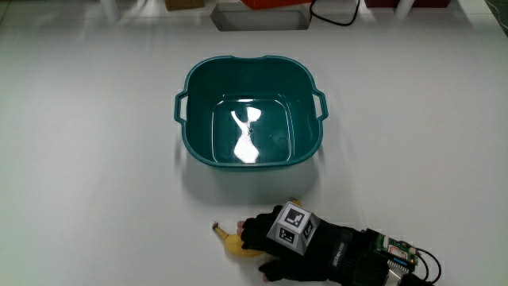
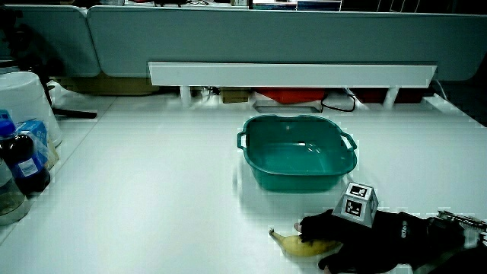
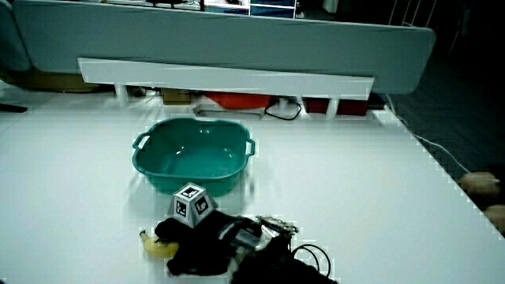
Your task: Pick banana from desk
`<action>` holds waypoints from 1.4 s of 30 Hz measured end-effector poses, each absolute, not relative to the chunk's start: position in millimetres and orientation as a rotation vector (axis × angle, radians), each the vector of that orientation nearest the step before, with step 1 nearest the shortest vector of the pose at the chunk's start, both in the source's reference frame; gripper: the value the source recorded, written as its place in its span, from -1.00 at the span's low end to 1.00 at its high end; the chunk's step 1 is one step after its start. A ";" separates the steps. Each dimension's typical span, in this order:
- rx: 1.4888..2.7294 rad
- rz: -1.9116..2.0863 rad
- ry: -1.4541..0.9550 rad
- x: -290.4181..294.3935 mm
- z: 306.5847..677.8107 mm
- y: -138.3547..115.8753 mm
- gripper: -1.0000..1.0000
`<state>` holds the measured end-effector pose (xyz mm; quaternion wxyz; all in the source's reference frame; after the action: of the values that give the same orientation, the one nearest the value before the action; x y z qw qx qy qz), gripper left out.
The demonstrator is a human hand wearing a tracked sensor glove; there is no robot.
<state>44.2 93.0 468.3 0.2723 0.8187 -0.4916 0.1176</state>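
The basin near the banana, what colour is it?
Teal basin, clearest in the main view.

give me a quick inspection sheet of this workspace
surface: white table, bare around the basin
job's things: banana lies on the table, nearer to the person than the teal basin; basin holds nothing
clutter: bottles and a white container at the table's edge in a side view
grippers: the hand rests over the banana, fingers curled on it, banana not lifted
cables: thin wires at the forearm; black cable near the partition
surroundings: low partition with a white rail
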 end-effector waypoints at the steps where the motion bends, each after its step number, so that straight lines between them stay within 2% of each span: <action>1: 2.157 0.312 -1.296 42.3 459.0 90.6 0.52; 6: 2.221 0.301 -1.302 42.3 456.6 92.1 0.67; 17: 2.265 0.312 -1.331 42.0 455.9 95.0 1.00; 36: 2.287 0.374 -1.328 46.4 446.3 93.3 1.00; 42: 2.304 0.386 -1.374 51.2 420.8 81.6 1.00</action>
<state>51.2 81.6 420.8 0.2141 0.8303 -0.4953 0.1393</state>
